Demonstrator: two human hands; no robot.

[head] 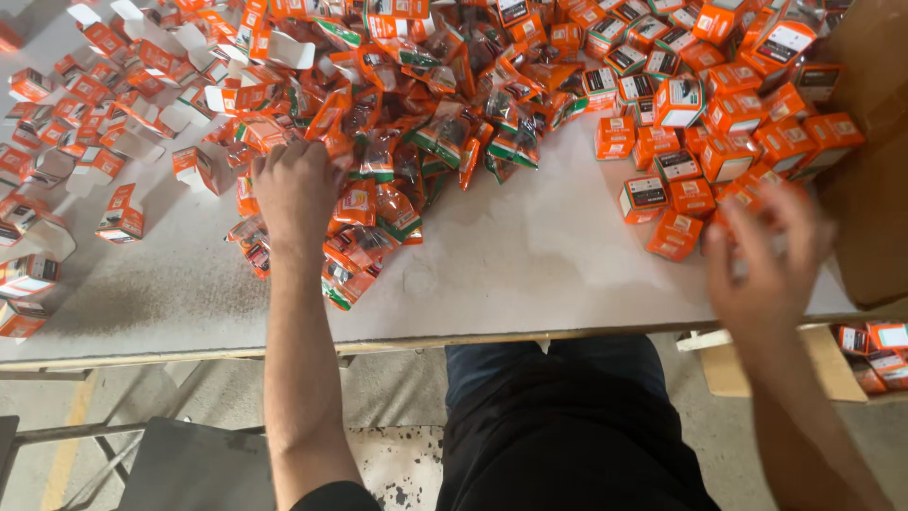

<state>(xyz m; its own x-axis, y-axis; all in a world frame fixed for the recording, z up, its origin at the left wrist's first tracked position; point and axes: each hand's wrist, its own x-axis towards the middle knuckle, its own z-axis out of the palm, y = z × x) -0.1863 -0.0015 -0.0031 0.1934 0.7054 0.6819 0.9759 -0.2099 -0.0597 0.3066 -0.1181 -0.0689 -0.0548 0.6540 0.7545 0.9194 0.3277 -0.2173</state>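
**A:** Where is the left hand (295,185)?

**B:** It is out over the white table (511,260), left of the middle, with its back turned up. It rests on the near edge of a heap of clear plastic packets (397,161) with orange and green print. The fingers curl down into the packets, so I cannot tell whether they pinch one or only press on the pile.

**A:** And the heap itself?

**B:** It runs from the middle of the table to the far edge. A few packets lie loose on the near side, just right of the wrist.

**A:** The right hand (771,260)?

**B:** It is blurred, above the near right edge of the table. The fingers are spread apart and hold nothing that I can see. It is just near of a pile of closed orange boxes (728,132), and the closest boxes lie beside its fingertips.

**A:** What lies on the left side?

**B:** Folded-open orange boxes (123,114) with white flaps, scattered from the far left corner down to the near left edge, well apart from the closed ones.

**A:** Anything to the right of the table?

**B:** A large brown carton (875,180) stands at the right edge, touching the closed boxes. Below the table edge, near right, a low cardboard tray (825,355) holds more orange boxes.

**A:** And near the person?

**B:** Dark trousers under the table edge, and a grey concrete floor (236,388).
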